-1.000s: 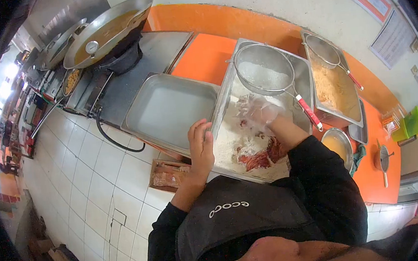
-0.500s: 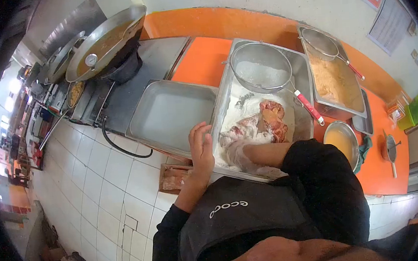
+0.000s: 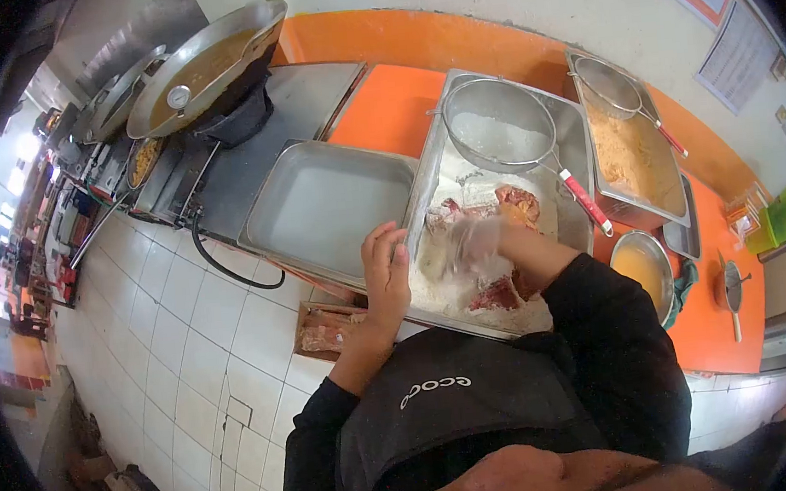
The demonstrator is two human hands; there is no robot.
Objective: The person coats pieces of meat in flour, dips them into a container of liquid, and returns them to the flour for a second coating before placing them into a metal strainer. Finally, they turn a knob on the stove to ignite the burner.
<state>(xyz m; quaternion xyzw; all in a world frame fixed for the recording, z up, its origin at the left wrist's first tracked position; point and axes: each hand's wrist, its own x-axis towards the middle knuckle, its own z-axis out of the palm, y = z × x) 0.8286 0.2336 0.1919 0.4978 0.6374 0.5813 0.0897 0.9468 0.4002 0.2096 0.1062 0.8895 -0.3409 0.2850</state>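
Observation:
A deep steel pan (image 3: 572, 144) in front of me holds white flour (image 3: 438, 293) and pieces of raw red meat (image 3: 498, 295), partly coated. My right hand (image 3: 478, 242), dusted white, is inside the pan among the meat; motion smears its fingers, so a grip cannot be made out. Another piece of meat (image 3: 519, 203) lies just beyond it. My left hand (image 3: 386, 278) is held at the pan's left edge, fingers stretched and nothing in them. Across the far part of the pan rests a round mesh strainer (image 3: 499, 131) with a red handle.
Left of the pan sits a shallow steel tray (image 3: 330, 213). Farther left is a wok (image 3: 204, 76) of brownish liquid with a dial thermometer (image 3: 178, 97). On the right are a pan of orange-tan powder (image 3: 624, 158), a bowl of yellow liquid (image 3: 639, 268) and a small pot (image 3: 734, 283).
My right hand has moved from the front of the pan toward its middle, uncovering meat at the front. My left hand stays by the edge. The view has shifted slightly.

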